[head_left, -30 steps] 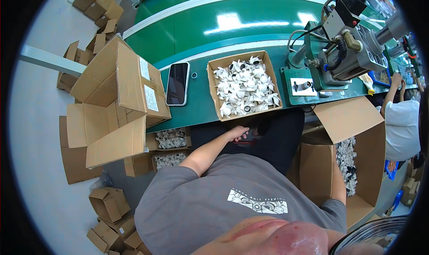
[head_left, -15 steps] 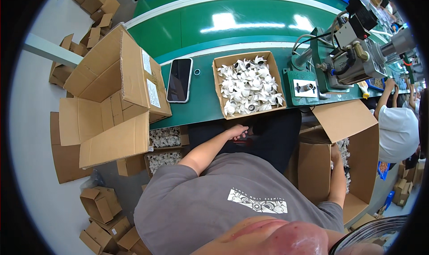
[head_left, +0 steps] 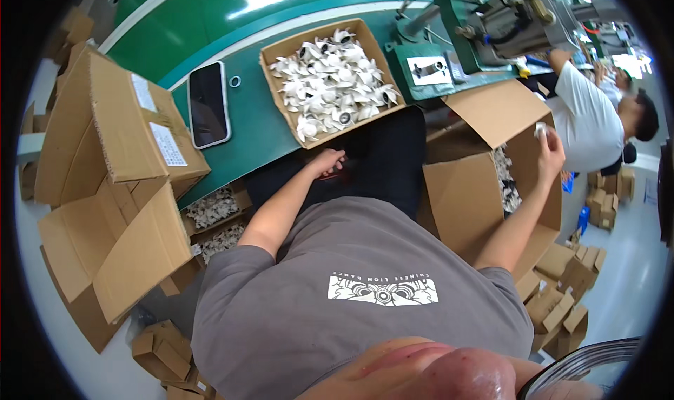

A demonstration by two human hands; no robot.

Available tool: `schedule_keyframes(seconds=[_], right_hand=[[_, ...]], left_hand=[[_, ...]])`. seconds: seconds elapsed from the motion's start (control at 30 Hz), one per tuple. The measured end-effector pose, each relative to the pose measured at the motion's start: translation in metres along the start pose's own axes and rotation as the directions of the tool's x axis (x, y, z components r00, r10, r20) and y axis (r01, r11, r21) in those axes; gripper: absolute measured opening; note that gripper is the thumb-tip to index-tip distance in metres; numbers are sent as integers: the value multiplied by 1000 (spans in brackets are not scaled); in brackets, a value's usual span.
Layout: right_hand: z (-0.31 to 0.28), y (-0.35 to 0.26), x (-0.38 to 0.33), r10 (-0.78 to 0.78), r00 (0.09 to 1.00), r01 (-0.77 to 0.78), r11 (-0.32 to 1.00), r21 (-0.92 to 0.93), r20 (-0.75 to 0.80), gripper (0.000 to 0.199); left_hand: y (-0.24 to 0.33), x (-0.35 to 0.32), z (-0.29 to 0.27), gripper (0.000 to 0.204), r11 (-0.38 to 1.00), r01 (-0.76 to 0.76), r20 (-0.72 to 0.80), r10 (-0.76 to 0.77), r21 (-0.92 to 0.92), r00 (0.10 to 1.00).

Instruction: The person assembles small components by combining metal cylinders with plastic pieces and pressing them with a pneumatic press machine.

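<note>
My right hand (head_left: 551,157) is raised over the open carton at my right, its fingertips closed on a small white impeller (head_left: 540,130). More white impellers (head_left: 504,179) lie inside that carton (head_left: 465,196). Above my lap, at the bench's near edge, my left hand (head_left: 328,163) is closed with its fingers curled; anything inside it is hidden. Just beyond it, a shallow cardboard tray (head_left: 286,116) on the green bench (head_left: 260,128) holds a heap of white bladed impellers (head_left: 333,84), some with dark hubs.
A phone (head_left: 209,105) and a small ring (head_left: 234,81) lie left of the tray. A bench press (head_left: 491,38) stands to its right. A large open carton (head_left: 133,133) is at far left, with boxes of white parts (head_left: 212,208) below. Another person (head_left: 588,119) sits at right.
My right hand has come up out of the right-hand carton with a white impeller in its fingers. My left hand stays closed over my lap. The view has turned toward the right.
</note>
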State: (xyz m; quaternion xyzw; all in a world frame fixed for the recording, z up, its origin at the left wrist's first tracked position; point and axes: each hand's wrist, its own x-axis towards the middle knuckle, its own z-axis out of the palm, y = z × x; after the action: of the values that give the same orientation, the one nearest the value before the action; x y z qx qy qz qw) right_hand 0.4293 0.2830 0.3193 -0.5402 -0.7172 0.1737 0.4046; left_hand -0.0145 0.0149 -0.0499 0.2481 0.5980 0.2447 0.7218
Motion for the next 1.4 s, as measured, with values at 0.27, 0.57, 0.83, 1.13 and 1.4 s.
schedule_keyframes(seconds=[0.27, 0.57, 0.83, 1.13, 1.4], right_hand=[[199, -128, -48, -20, 999, 5, 941, 338, 43, 29], [230, -141, -48, -300, 953, 304, 946, 115, -47, 26], [239, -141, -39, -602, 798, 601, 794, -95, 16, 27], [231, -149, -42, -717, 687, 715, 636, -292, 120, 31], [202, -78, -11, -235, 947, 277, 943, -186, 218, 32]], left_hand=[[13, -10, 5, 40, 1000, -6, 18, 6, -2, 1000], [9, -20, -1, 39, 994, -61, -34, 58, -94, 998], [7, -5, 4, 40, 1000, -13, 25, 14, -19, 1000], [6, 8, 3, 40, 999, -33, 6, 33, 23, 999], [-1, -4, 0, 38, 1000, 8, -7, -8, 21, 1000]])
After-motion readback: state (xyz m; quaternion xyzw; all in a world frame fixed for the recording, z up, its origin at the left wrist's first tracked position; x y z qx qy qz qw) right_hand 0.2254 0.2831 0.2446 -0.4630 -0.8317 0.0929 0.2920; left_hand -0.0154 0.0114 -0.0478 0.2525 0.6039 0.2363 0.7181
